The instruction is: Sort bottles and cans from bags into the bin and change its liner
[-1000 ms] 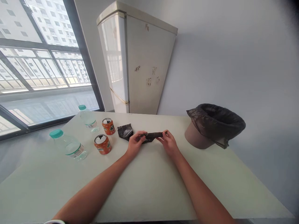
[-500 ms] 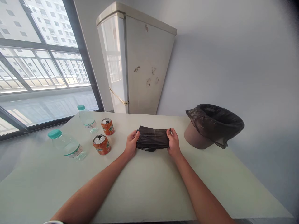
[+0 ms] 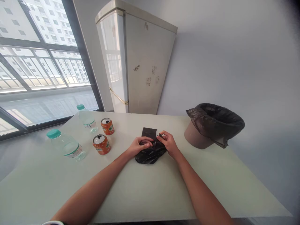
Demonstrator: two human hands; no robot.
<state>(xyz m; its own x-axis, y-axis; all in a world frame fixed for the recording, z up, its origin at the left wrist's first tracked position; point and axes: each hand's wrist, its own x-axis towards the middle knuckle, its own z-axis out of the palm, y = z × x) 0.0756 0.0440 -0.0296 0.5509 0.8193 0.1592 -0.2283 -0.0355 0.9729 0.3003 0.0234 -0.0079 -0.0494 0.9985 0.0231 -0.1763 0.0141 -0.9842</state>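
Observation:
A black plastic bag [image 3: 151, 155] lies partly folded at the middle of the white table [image 3: 150, 193]. My right hand [image 3: 168, 143] pinches the bag's right side between thumb and fingers. Over the bag's left part is my left hand [image 3: 140, 145], its fingers stretched to the right, thumb apart from them, holding nothing. The fingertips of both hands are close together. One flat strip of the bag sticks out beyond my left hand, toward the fridge.
Two orange cans [image 3: 101, 144] and two clear bottles with teal caps [image 3: 67, 146] stand on the left. A bin [image 3: 198, 136] with a black liner [image 3: 225, 131] is on the right. Behind the table are a fridge [image 3: 145, 62] and a window.
The bag was stretched flat between both hands; now it is bunched and lower. My left hand has let go of its left edge and moved right. My right hand has shifted slightly left.

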